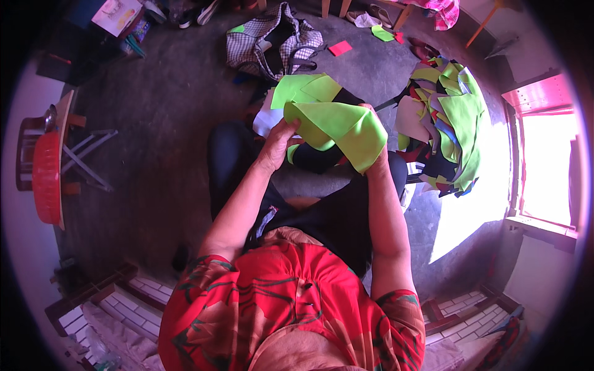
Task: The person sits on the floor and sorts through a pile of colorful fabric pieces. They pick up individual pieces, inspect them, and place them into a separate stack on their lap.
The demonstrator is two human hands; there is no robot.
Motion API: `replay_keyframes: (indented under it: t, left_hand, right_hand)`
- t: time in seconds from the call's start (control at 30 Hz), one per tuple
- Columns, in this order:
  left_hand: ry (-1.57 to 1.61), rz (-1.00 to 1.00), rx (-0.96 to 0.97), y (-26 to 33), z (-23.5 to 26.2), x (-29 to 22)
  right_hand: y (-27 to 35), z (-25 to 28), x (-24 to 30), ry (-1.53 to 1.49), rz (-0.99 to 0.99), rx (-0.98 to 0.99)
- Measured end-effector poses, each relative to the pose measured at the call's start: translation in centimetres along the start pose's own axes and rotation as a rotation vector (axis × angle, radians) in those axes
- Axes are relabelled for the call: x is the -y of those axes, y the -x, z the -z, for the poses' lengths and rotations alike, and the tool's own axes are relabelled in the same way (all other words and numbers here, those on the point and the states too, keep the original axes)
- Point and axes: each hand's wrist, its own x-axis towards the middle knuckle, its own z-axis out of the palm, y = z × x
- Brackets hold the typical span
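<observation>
Between my two hands a lime-green fabric piece [337,127] is held up in front of my knees, its right corner hanging down. My left hand [278,143] pinches its left edge, thumb on top. On the right side, my right hand [378,157] grips the cloth from behind; most of its fingers are hidden by the fabric. Just beyond lie more lime-green pieces [303,88], with white cloth [265,117] and black cloth beside and under them. To the right rises a big heap of fabric scraps [464,123] in lime green, white, red, blue and black.
A checked bag [272,43] lies open on the dark floor ahead, with a red scrap [340,47] and a green scrap [382,33] nearby. At the left stands a folding table bearing a red basin [47,178]. Sunlight enters through a window [547,167] at the right.
</observation>
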Motion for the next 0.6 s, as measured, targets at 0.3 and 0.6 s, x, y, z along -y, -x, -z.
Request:
replay_keyframes:
  t: [0.3,0.6]
  left_hand:
    - [0.053,-0.061,-0.129,0.4,-0.1,-0.6]
    - [0.239,-0.107,-0.221,0.0,1.1,-1.7]
  right_hand:
    - [-1.2,1.5,-1.0,0.353,0.13,-0.037]
    - [-2.3,4.1,-1.0,0.069,0.092,-0.279]
